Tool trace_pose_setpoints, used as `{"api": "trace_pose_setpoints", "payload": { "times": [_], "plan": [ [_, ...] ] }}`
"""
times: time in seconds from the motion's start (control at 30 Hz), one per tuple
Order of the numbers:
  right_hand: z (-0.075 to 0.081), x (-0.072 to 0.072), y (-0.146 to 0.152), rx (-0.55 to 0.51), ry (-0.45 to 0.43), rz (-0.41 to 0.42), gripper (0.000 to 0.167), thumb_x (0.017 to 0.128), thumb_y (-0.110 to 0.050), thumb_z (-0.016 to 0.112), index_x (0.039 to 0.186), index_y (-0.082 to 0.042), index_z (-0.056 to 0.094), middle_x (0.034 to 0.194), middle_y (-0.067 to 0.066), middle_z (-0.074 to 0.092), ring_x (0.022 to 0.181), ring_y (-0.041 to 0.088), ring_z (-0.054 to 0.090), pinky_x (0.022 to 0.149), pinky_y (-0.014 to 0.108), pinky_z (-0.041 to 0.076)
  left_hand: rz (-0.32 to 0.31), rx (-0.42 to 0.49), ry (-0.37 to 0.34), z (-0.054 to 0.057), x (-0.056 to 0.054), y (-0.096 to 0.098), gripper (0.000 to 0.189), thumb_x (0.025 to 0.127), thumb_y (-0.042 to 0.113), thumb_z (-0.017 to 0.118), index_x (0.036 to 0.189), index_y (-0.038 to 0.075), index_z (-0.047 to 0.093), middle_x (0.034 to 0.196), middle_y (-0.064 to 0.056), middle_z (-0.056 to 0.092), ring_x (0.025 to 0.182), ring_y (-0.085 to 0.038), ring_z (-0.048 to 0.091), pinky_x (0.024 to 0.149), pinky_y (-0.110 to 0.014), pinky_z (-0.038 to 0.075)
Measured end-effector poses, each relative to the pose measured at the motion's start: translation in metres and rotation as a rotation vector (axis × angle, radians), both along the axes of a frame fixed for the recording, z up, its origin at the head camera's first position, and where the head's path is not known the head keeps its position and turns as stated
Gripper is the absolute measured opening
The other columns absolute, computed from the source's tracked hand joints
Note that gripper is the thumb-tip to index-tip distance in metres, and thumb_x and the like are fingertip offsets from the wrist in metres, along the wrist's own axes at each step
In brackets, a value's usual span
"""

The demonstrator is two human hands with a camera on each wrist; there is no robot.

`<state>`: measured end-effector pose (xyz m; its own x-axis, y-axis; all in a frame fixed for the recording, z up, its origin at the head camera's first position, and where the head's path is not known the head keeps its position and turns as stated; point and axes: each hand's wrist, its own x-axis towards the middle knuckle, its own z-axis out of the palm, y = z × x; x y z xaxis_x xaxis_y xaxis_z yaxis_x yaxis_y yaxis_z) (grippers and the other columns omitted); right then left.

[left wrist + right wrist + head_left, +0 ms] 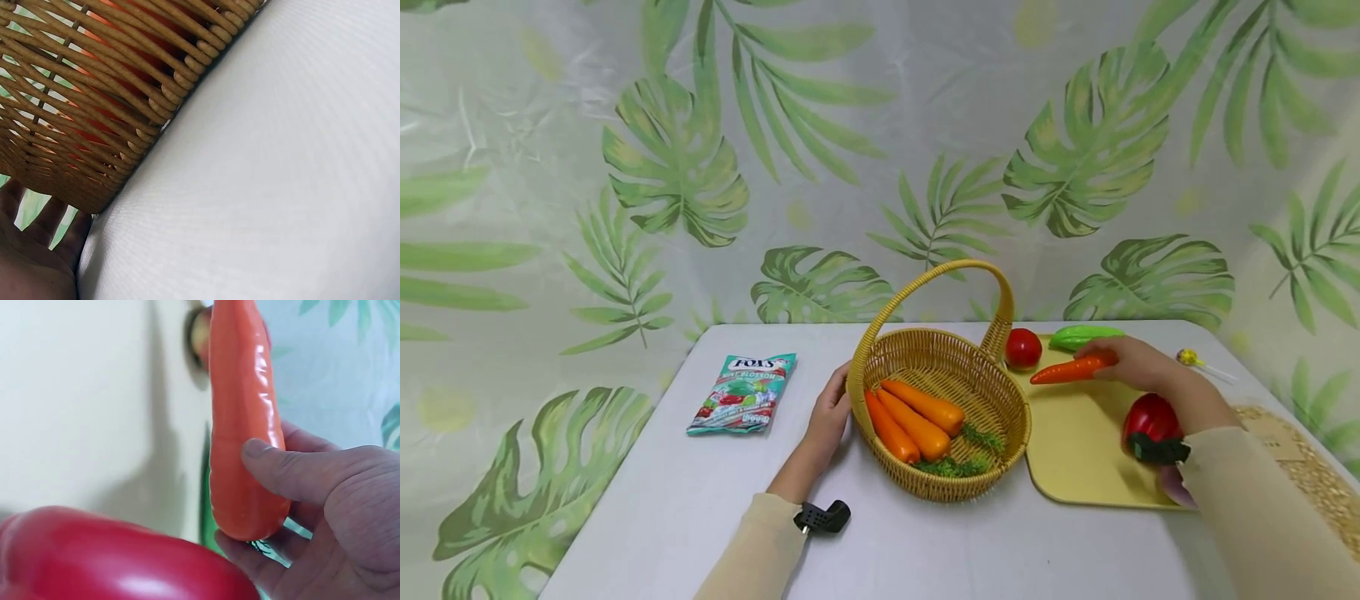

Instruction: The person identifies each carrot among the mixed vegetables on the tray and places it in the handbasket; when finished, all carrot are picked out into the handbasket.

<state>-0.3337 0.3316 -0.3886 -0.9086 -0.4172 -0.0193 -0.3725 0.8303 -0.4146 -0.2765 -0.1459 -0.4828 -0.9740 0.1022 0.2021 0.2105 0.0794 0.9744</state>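
My right hand (1133, 363) pinches an orange carrot (1063, 372) between thumb and fingers, held over the yellow tray (1075, 454). In the right wrist view the carrot (240, 425) points upward, with the thumb across its thick end. My left hand (830, 412) touches the left side of a wicker basket (1011, 433) with a tall arched handle. Its fingers (45, 219) lie fairly straight along the basket's wall in the left wrist view. Several carrots (917, 423) with green tops lie inside the basket, toward its left.
On the tray are a round red fruit (1022, 348), a long green vegetable (1084, 335) and a shiny red pepper (1150, 419) under my right forearm. A lollipop (1189, 357) lies right of the tray. A green Fox's candy bag (743, 393) lies at the left.
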Motion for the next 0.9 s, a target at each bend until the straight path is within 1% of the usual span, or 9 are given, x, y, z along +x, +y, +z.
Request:
{"api": "trace_pose_setpoints", "payload": {
  "times": [0.1,0.2,0.27,0.4,0.53,0.63,0.73,0.83,0.9],
  "plan": [
    [0.006,0.004,-0.003,-0.027,0.029,-0.009,0.030,0.091,-0.009,0.069,0.121,-0.010,0.067,0.116,0.016,0.067,0.101,0.030,0.055,0.090,0.045,0.043,-0.003,-0.001,0.002,0.002,0.000,0.000,0.041,0.103,0.030,0.048,0.144,0.034,0.049,0.153,0.009,0.046,0.149,-0.016,0.035,0.125,-0.046,0.026],
    [0.012,0.010,-0.006,-0.039,0.056,-0.013,0.031,0.092,-0.010,0.068,0.123,-0.011,0.065,0.118,0.017,0.066,0.101,0.030,0.055,0.090,0.045,0.043,0.000,-0.008,0.002,0.003,0.001,0.001,0.042,0.102,0.028,0.048,0.144,0.033,0.049,0.153,0.009,0.046,0.149,-0.016,0.035,0.125,-0.046,0.027],
    [0.016,0.014,-0.009,-0.044,0.070,-0.015,0.031,0.093,-0.012,0.068,0.124,-0.012,0.065,0.121,0.018,0.065,0.103,0.030,0.056,0.092,0.048,0.043,0.000,-0.008,0.005,0.003,0.001,0.001,0.043,0.102,0.028,0.048,0.145,0.032,0.048,0.153,0.007,0.046,0.149,-0.017,0.035,0.125,-0.046,0.027],
    [0.021,0.026,-0.018,-0.055,0.069,-0.030,0.033,0.094,-0.018,0.068,0.127,-0.016,0.065,0.124,0.017,0.064,0.108,0.033,0.056,0.095,0.055,0.043,0.003,-0.005,0.003,0.003,0.000,0.001,0.044,0.102,0.028,0.048,0.146,0.030,0.048,0.155,0.005,0.045,0.149,-0.019,0.034,0.124,-0.047,0.027],
    [0.023,0.038,-0.029,-0.066,0.081,-0.021,0.033,0.094,-0.023,0.068,0.127,-0.018,0.065,0.124,0.015,0.065,0.111,0.035,0.055,0.094,0.058,0.044,0.006,-0.003,-0.001,0.001,0.000,0.001,0.044,0.102,0.029,0.048,0.146,0.030,0.048,0.154,0.005,0.046,0.149,-0.019,0.035,0.124,-0.048,0.027],
    [0.024,0.045,-0.037,-0.082,0.104,-0.003,0.034,0.093,-0.022,0.069,0.127,-0.017,0.066,0.125,0.014,0.066,0.114,0.036,0.055,0.095,0.061,0.044,0.003,-0.001,0.003,0.001,0.000,0.001,0.043,0.102,0.029,0.048,0.145,0.030,0.048,0.154,0.005,0.046,0.148,-0.019,0.036,0.124,-0.048,0.027],
    [0.024,0.050,-0.045,-0.132,0.115,0.012,0.035,0.093,-0.021,0.070,0.128,-0.016,0.066,0.125,0.013,0.066,0.116,0.036,0.055,0.096,0.062,0.043,0.001,0.009,0.006,0.000,0.000,0.001,0.043,0.103,0.029,0.049,0.145,0.029,0.048,0.153,0.004,0.047,0.148,-0.019,0.036,0.124,-0.047,0.028],
    [0.024,0.053,-0.052,-0.198,0.107,0.030,0.036,0.093,-0.021,0.070,0.128,-0.016,0.066,0.126,0.012,0.066,0.118,0.035,0.053,0.098,0.063,0.042,-0.002,0.017,0.005,-0.001,-0.001,0.001,0.043,0.103,0.030,0.049,0.146,0.030,0.048,0.153,0.004,0.047,0.148,-0.018,0.036,0.124,-0.047,0.028],
    [0.024,0.055,-0.058,-0.229,0.099,0.038,0.036,0.093,-0.022,0.070,0.128,-0.017,0.066,0.124,0.011,0.066,0.116,0.032,0.054,0.097,0.061,0.043,-0.005,0.020,0.004,-0.001,-0.001,0.000,0.043,0.103,0.030,0.049,0.146,0.029,0.048,0.153,0.004,0.047,0.147,-0.018,0.036,0.124,-0.047,0.028]
  ]
}}
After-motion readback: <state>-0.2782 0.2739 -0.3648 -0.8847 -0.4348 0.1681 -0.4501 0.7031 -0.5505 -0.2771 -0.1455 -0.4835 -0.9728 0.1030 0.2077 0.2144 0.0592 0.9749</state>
